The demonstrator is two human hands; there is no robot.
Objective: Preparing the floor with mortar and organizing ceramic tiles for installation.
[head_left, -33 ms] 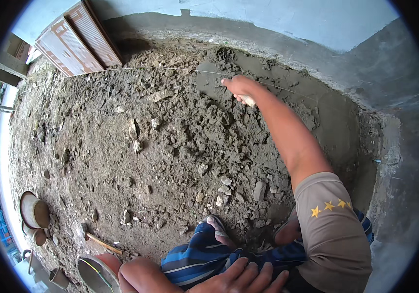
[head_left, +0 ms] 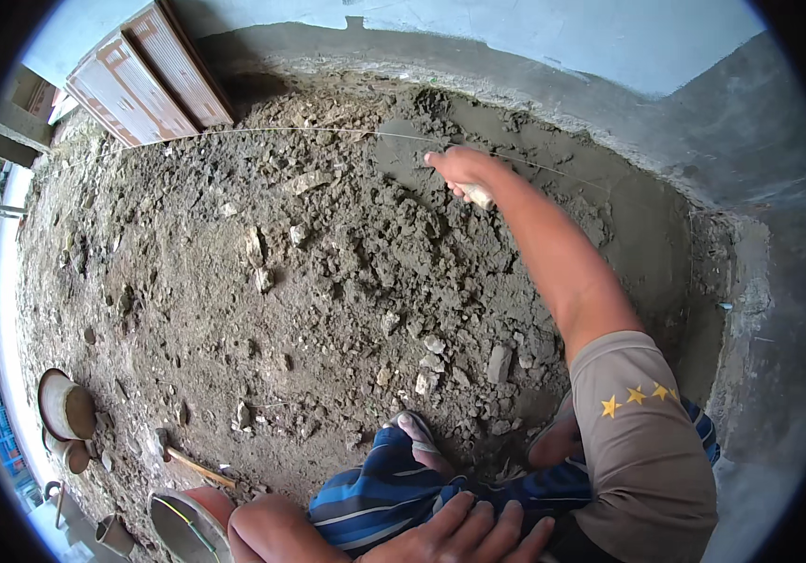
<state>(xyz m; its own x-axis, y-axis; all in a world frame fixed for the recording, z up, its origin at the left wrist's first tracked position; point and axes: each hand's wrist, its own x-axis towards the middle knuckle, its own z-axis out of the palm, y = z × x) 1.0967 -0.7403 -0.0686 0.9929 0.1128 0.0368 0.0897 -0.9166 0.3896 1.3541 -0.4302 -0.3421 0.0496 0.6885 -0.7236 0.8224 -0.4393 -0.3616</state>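
Note:
My right hand [head_left: 464, 169] is stretched out ahead, closed around the pale handle of a trowel [head_left: 476, 195]. Its flat grey blade lies on the wet mortar [head_left: 539, 141] and is hard to tell apart from it. A thin taut string [head_left: 309, 130] runs across the ground just beyond this hand. Lumpy, loose mortar is heaped on the near side of the blade. At the lower edge my left hand [head_left: 478, 535] lies across my lap, its fingers stretched and slightly apart, holding nothing.
Ribbed brown tiles [head_left: 136, 89] lean at the far left by the wall [head_left: 516, 66]. A hammer [head_left: 198, 466], metal pots [head_left: 70, 405] and a bucket [head_left: 182, 525] stand or lie at lower left. Stones [head_left: 500, 364] dot the rough ground near my feet.

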